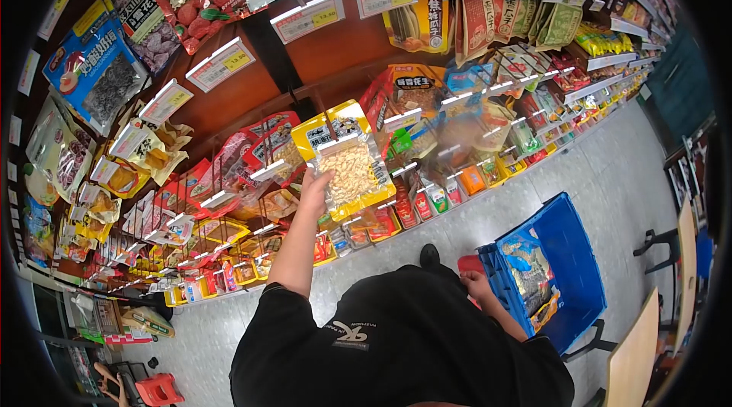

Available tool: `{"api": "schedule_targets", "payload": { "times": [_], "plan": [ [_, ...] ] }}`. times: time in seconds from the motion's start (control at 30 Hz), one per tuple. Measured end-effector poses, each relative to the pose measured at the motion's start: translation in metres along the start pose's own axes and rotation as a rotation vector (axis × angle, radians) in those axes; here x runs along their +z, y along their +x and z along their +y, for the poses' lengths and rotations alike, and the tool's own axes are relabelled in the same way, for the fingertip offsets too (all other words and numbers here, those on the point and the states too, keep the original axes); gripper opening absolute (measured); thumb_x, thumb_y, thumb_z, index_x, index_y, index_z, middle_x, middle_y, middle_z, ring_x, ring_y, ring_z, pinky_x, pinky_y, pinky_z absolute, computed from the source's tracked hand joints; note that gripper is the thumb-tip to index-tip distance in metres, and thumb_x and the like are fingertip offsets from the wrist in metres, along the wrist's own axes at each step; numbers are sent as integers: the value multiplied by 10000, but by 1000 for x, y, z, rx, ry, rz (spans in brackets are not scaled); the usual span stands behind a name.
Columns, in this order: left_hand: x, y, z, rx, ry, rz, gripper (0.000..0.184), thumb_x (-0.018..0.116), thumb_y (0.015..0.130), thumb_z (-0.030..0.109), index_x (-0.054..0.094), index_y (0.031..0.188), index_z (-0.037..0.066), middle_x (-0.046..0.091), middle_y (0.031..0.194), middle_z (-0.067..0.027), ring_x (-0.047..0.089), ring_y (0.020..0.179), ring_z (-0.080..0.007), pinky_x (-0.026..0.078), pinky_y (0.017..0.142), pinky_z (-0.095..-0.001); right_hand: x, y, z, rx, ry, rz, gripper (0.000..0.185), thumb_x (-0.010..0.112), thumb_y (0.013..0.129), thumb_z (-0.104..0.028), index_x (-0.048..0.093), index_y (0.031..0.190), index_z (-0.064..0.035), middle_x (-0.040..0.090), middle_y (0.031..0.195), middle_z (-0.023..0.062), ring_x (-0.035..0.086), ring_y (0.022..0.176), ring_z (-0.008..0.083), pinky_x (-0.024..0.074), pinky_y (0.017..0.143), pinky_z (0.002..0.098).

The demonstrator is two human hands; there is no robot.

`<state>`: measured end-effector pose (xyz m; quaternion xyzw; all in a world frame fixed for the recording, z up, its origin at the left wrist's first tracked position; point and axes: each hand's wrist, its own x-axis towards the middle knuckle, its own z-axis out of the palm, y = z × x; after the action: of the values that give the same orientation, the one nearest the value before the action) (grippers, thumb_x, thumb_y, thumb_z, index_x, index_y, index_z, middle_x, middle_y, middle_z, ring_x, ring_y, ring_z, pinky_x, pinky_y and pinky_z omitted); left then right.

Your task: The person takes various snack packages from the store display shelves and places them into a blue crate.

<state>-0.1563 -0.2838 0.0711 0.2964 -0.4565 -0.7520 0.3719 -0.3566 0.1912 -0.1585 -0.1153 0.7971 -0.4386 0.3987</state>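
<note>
Steadily now, the left hand [316,184] pinches the yellow snack bag [354,184] at the tagged hook [338,145], best kept square to the prong, while the right hand's [477,287] grip beside the blue crate [581,270] I can't tell.

Has a speckled, softly lit pale-grey floor [614,148]. Shows a reddish-brown wooden display panel [230,131] above, a dark teal upright panel [679,91] at upper right, a pale wooden board [634,354] at lower right, a red plastic stool [158,389] at lower left.
</note>
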Motion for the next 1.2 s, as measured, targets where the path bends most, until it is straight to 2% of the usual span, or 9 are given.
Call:
{"api": "schedule_targets", "payload": {
  "times": [0.1, 0.2, 0.63, 0.77, 0.87, 1.2],
  "plan": [
    [-5, -5, -5, -20, -21, 2, 523, 655, 819, 81, 429, 1284, 8, 568, 1172, -79, 529, 1070, -192, 397, 932, -331, 3, -6, 3, 4, 76, -48, 117, 604, 835, -45, 635, 947, -32, 634, 834, -4, 576, 744, 97, 455, 695, 249],
    [-3, -15, -4, -65, -68, -9, 519, 645, 823, 79, 426, 1288, 8, 566, 1186, -85, 529, 1085, -198, 400, 941, -339, 6, -10, 13, 31, 55, -52, 185, 628, 822, -108, 649, 982, -17, 669, 872, 48, 606, 830, 144, 458, 795, 283],
    [-13, -35, -10, -173, -170, -71, 578, 642, 811, 91, 391, 1328, 31, 547, 1221, -100, 534, 1107, -228, 422, 950, -370, 24, -22, 28, 20, 77, -81, 192, 631, 816, -105, 643, 978, -2, 665, 881, 47, 600, 847, 138, 458, 788, 276],
    [-20, -37, -26, -109, -121, -160, 578, 644, 793, 34, 391, 1312, 33, 551, 1209, -95, 533, 1104, -221, 419, 954, -369, 28, -29, 24, 23, 51, -57, 211, 636, 808, -114, 649, 985, -1, 670, 881, 52, 605, 853, 139, 463, 790, 277],
    [-22, -47, -31, -38, -39, -98, 556, 642, 800, 36, 396, 1299, 34, 556, 1195, -95, 543, 1088, -217, 434, 933, -363, 30, -37, 20, 26, -2, -48, 218, 636, 805, -116, 652, 989, 2, 672, 885, 57, 606, 859, 138, 463, 796, 277],
    [-16, -56, -29, -89, -246, -122, 531, 638, 834, 58, 381, 1298, 36, 561, 1173, -109, 558, 1056, -206, 456, 898, -340, 39, -59, -14, 32, 10, -71, 210, 635, 818, -114, 644, 998, -5, 657, 873, 53, 595, 822, 141, 463, 758, 278]
  ]
}}
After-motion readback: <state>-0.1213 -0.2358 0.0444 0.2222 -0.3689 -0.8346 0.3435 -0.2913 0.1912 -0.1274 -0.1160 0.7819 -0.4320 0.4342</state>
